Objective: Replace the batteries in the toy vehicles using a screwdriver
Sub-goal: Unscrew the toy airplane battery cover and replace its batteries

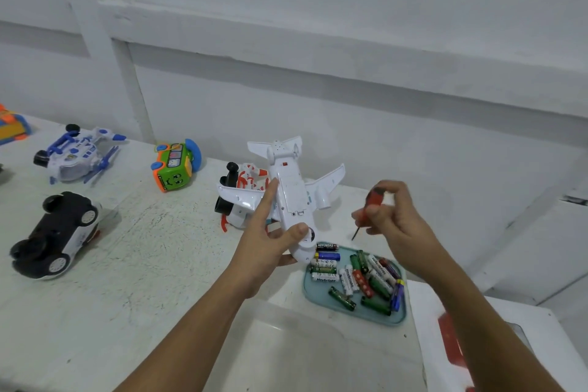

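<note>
My left hand [265, 242] grips a white toy airplane [291, 188] by its nose end, belly side up, above the table. Its battery cover faces me. To the right, my right hand [393, 216] holds a small red-handled screwdriver [369, 204] with its dark tip pointing down and left, apart from the plane. Below both hands a teal tray [318, 298] holds several loose batteries [359, 277] in green, white, red and blue.
On the white table [152, 264] lie a black-and-white toy car [54, 236] upside down, a blue-white helicopter [76, 153], a green bus [173, 167] and a red-white toy [245, 185] behind the plane. A clear box [302, 353] stands near me.
</note>
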Demonstrator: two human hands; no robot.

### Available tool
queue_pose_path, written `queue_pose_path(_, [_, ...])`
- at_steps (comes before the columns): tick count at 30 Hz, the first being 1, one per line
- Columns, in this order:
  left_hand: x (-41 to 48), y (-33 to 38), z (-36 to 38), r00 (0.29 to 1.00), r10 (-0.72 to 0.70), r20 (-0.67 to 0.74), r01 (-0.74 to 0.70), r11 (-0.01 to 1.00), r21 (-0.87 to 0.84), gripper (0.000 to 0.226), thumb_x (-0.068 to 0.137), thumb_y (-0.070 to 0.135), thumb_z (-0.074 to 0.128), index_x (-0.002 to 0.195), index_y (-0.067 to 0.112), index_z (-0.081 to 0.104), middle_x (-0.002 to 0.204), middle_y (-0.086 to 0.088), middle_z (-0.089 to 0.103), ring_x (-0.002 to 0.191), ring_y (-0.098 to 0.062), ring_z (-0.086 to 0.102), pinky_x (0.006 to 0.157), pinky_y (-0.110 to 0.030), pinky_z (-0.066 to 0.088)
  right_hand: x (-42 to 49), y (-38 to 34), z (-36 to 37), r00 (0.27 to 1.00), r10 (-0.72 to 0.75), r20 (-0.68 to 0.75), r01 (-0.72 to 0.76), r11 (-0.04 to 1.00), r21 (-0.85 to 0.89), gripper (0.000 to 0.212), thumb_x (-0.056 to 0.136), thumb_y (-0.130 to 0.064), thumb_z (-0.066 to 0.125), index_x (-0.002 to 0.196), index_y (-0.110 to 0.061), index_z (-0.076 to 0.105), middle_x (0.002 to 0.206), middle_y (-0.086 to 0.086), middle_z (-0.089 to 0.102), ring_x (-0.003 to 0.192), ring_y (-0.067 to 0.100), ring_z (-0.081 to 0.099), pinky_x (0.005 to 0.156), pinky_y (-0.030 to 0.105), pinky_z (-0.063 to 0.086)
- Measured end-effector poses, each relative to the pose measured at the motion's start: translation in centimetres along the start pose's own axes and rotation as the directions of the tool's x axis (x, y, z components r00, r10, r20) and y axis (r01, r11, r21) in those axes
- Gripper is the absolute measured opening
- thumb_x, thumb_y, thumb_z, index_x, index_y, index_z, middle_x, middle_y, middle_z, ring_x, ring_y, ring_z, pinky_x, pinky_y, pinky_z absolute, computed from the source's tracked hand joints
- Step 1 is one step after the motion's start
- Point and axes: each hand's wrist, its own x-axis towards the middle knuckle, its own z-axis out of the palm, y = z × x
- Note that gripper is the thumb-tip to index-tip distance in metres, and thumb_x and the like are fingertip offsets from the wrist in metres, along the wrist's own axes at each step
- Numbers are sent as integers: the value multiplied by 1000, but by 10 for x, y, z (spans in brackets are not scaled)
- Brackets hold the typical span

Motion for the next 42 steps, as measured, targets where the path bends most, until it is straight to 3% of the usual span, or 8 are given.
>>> queue_pose_path(4, [-1,-1,2,1000,-5,8,5,1000,-5,89,84,10,71,146,53,23,105,27,62,85,4,69,61,-26,57,10,-25,5,958,-51,-282,142,939,314,30,101,-12,43,116,-35,30,91,15,68,85,29,70,73,33,60])
queue_pose_path(8, [-1,-2,4,1000,-2,14,2,1000,-2,89,84,12,72,144,56,23,120,19,59,89,2,69,62,-27,57,14,-48,21,938,-50,-344,209,872,442,53,98,-4,50,129,-38,25,94,18,66,82,27,72,74,32,60])
queue_pose_path(15, [-1,-3,9,1000,3,11,-3,1000,-18,91,80,13,76,142,58,27,111,35,56,95,-3,68,68,-37,60,13,-45,54,945,-177,-275,250,934,257,56,99,-7,51,128,-48,26,96,5,67,83,22,72,82,40,60])
queue_pose_path(20, [-3,-3,9,1000,4,14,-3,999,-39,91,82,12,74,145,55,25,117,29,57,90,2,68,65,-32,59,9,-40,58,932,-206,-298,278,934,223,58,98,-8,53,123,-54,28,95,-2,67,87,17,71,81,29,58])
queue_pose_path(24, [-2,-3,11,1000,7,24,-6,999,-36,88,83,12,72,145,53,25,102,33,67,90,-1,70,66,-34,59,5,-36,60,898,-297,-326,354,926,131,56,94,-5,60,125,-45,35,97,-10,65,93,15,69,81,21,55])
queue_pose_path(30, [-3,-2,14,1000,-2,18,3,999,-49,88,83,14,73,145,54,25,135,11,56,90,-4,70,60,-25,56,5,-42,52,801,-406,-440,445,896,-17,27,88,-23,68,113,-27,59,97,-9,58,90,13,62,75,20,53])
queue_pose_path(37, [-2,-5,17,999,-8,35,11,998,-64,87,80,17,76,142,57,29,144,6,48,94,-8,70,64,-31,59,3,-54,36,906,-370,-207,402,904,145,40,89,-7,59,125,-25,62,112,-6,68,101,18,66,85,23,55])
queue_pose_path(42, [-1,-5,21,999,9,41,-7,998,-66,86,83,15,74,144,55,27,148,6,43,93,-12,71,65,-36,60,10,-56,34,885,-387,-260,428,895,124,29,92,-10,63,119,-19,68,99,0,59,88,19,66,80,25,53])
